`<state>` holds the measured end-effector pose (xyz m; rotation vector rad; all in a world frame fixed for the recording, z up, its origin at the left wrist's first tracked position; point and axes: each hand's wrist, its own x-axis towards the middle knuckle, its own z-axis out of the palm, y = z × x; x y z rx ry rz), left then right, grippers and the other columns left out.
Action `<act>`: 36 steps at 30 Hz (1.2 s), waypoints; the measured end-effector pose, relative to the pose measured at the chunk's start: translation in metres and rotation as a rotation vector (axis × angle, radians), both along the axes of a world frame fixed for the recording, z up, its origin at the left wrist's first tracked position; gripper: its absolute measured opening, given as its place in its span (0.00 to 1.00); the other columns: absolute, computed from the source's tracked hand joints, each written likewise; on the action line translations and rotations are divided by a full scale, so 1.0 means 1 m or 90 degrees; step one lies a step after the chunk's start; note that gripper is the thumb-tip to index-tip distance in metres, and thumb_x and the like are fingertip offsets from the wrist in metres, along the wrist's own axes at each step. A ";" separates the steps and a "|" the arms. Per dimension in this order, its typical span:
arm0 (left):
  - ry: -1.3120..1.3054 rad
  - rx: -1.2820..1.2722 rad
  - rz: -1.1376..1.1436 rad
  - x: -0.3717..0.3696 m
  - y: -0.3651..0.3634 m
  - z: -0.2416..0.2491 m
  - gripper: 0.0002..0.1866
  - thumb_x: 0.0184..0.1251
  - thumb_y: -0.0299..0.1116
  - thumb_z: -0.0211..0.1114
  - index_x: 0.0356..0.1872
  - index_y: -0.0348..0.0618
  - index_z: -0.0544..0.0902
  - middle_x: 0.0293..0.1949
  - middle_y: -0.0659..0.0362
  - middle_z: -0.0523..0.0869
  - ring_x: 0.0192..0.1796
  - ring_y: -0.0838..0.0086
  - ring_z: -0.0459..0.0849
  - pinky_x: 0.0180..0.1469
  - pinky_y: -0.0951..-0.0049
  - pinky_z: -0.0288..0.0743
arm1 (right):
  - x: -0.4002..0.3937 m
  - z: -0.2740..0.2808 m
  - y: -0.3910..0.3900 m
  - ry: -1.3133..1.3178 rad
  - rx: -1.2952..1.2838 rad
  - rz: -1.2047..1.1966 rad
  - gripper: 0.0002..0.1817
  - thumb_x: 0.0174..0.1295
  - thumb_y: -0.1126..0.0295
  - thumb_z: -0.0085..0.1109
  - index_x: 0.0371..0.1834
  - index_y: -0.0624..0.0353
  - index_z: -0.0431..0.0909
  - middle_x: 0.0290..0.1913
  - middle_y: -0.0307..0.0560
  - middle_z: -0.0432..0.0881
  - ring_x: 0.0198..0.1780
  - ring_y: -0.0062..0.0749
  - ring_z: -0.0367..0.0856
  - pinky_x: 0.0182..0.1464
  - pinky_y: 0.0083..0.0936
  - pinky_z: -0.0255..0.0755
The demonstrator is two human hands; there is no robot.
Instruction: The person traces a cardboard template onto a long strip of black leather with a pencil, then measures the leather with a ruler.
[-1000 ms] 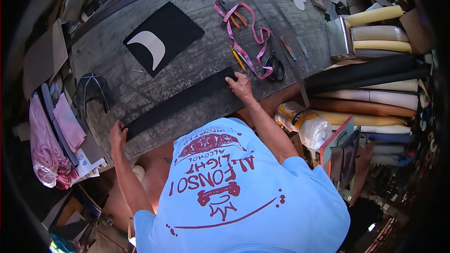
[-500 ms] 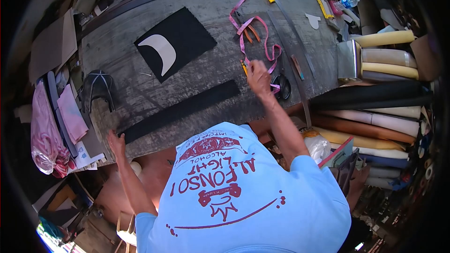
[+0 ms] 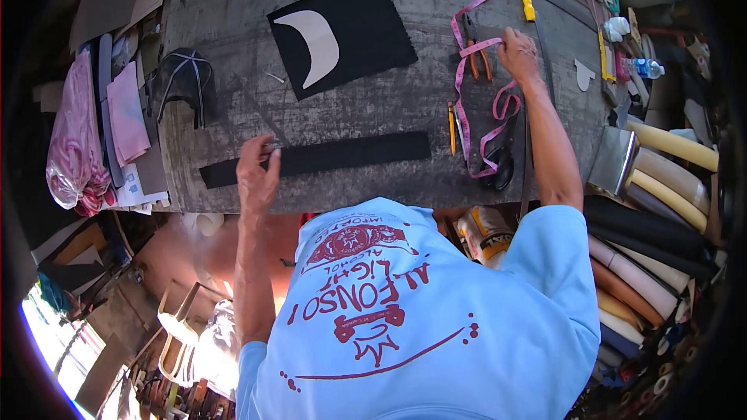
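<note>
Head view: right hand (image 3: 519,52), upper right, pinches the tape (image 3: 476,93); left hand (image 3: 257,171), fingers spread and empty, hovers over the strip (image 3: 350,153). Draw tape out straight along it.

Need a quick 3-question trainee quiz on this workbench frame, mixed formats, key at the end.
1. True or false: the left hand rests on the long black strip.
2. What is the right hand touching? A) scissors B) pink measuring tape C) screwdriver
3. Fill in: a white curved piece lies on the black ____.

Key: 1 true; 2 B, the fingers are at the tape near the pliers, while the scissors and the yellow-handled screwdriver lie apart from it; 3 cloth.
</note>
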<state>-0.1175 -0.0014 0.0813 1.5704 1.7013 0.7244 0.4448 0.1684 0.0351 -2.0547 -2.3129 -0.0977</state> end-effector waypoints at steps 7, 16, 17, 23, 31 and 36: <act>-0.172 0.117 -0.292 0.106 0.005 0.043 0.32 0.63 0.34 0.73 0.68 0.46 0.73 0.72 0.50 0.70 0.74 0.53 0.67 0.75 0.55 0.61 | -0.161 0.134 -0.138 0.405 -0.199 0.179 0.08 0.60 0.78 0.64 0.33 0.61 0.71 0.31 0.53 0.77 0.34 0.51 0.80 0.36 0.38 0.72; -0.377 -0.270 -0.435 0.049 -0.044 0.000 0.18 0.75 0.45 0.64 0.50 0.38 0.81 0.41 0.54 0.84 0.45 0.70 0.81 0.51 0.66 0.74 | -0.263 0.112 -0.211 0.583 -0.504 0.150 0.06 0.60 0.78 0.66 0.38 0.63 0.77 0.31 0.46 0.81 0.34 0.31 0.82 0.36 0.30 0.72; -0.407 -0.279 -0.401 0.034 -0.050 -0.002 0.18 0.75 0.44 0.64 0.48 0.38 0.81 0.40 0.55 0.84 0.43 0.72 0.80 0.47 0.67 0.73 | -0.271 0.106 -0.213 0.597 -0.515 0.157 0.07 0.60 0.78 0.66 0.38 0.63 0.77 0.31 0.45 0.82 0.33 0.27 0.81 0.36 0.28 0.72; -0.169 -0.213 -0.160 -0.067 -0.075 -0.033 0.12 0.69 0.39 0.66 0.39 0.40 0.84 0.33 0.56 0.84 0.40 0.65 0.82 0.44 0.65 0.74 | -0.307 0.076 -0.199 0.610 -0.602 0.030 0.07 0.66 0.74 0.62 0.43 0.66 0.77 0.32 0.42 0.85 0.32 0.20 0.77 0.36 0.22 0.69; 0.202 -0.006 0.122 -0.144 -0.090 -0.060 0.05 0.61 0.35 0.69 0.33 0.47 0.85 0.34 0.57 0.84 0.45 0.59 0.79 0.51 0.57 0.66 | -0.337 0.008 -0.189 0.474 -0.578 0.068 0.10 0.69 0.68 0.59 0.40 0.65 0.81 0.28 0.44 0.85 0.27 0.24 0.79 0.32 0.25 0.71; 0.167 0.029 0.228 -0.171 -0.058 -0.074 0.09 0.59 0.31 0.70 0.40 0.44 0.82 0.39 0.54 0.83 0.47 0.56 0.80 0.52 0.56 0.68 | -0.368 0.011 -0.175 0.464 -0.564 0.026 0.12 0.70 0.66 0.59 0.39 0.65 0.81 0.26 0.44 0.84 0.26 0.24 0.79 0.31 0.25 0.71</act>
